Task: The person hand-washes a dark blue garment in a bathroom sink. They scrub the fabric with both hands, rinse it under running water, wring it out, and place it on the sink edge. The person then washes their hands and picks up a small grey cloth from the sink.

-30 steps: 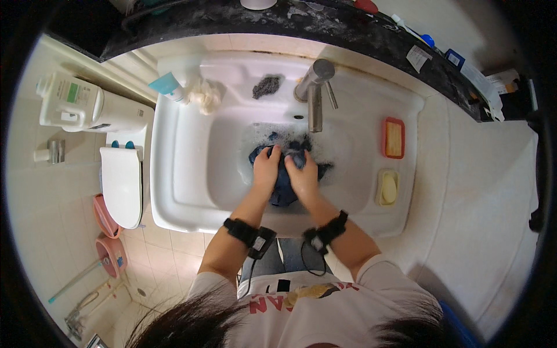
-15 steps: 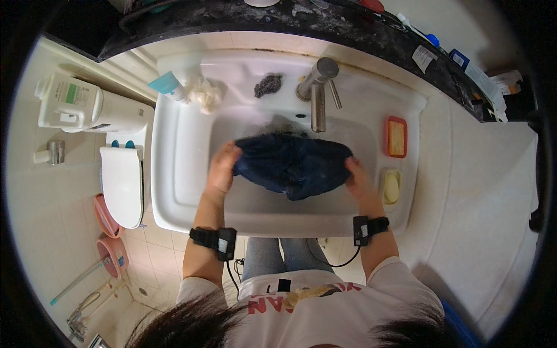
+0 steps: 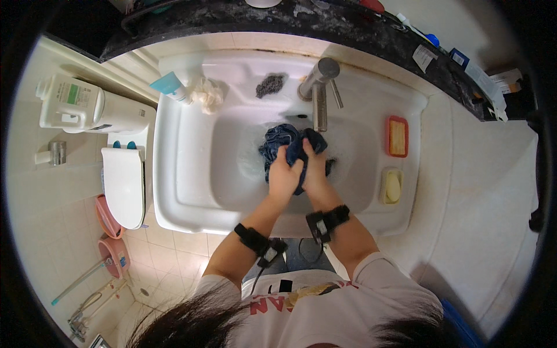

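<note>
half a second ago the dark blue cloth (image 3: 293, 152) was held spread wide between the two hands over the basin; now it has been gathered into a tight bunch at the middle of the frame, just below the faucet (image 3: 318, 93), and the hands have been brought together on it. a second ago it was bunched in the same way, so the cloth appears to be worked in repeated rounds of opening out and scrubbing, and the washing is judged to be mid-course.

the left hand (image 3: 283, 177) is closed around the lower left of the bunch, its fingers curled tight into the fabric. the right hand (image 3: 315, 168) is pressed against it from the right, its fingers likewise wrapped over the cloth, the two hands touching. no gap between fingers and fabric can be seen. a black band is worn on each wrist.

the cloth lies low in the white sink (image 3: 191, 174), in soapy water. at the right of the frame, on the sink's rim, an orange soap dish (image 3: 397, 136) sits above a yellow soap bar (image 3: 393, 187). a grey scrubber (image 3: 270, 84) rests at the upper rim.
</note>
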A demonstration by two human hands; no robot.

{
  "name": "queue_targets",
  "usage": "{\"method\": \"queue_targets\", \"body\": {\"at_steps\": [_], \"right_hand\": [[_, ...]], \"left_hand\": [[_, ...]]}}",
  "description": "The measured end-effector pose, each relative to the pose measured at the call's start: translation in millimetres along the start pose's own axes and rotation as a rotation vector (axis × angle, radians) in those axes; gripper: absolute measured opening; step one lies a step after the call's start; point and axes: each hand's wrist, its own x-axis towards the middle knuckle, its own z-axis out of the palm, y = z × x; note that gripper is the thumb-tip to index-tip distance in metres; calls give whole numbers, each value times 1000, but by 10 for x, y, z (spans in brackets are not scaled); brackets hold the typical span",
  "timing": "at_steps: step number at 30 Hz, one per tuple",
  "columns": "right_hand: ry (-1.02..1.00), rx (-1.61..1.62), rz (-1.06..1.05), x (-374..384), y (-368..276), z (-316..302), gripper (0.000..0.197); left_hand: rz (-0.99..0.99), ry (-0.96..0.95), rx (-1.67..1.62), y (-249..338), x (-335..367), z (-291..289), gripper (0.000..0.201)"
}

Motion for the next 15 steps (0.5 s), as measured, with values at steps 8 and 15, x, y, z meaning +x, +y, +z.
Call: {"method": "queue_targets", "body": {"at_steps": [8,15], "right_hand": [[53,-278,-8,27,-106,6,28],[24,-592,-237,282,87,-223,28]], "left_hand": [[-20,-71,238,41,64,-97,40],[-80,-99,163,5,119,-115,40]]}}
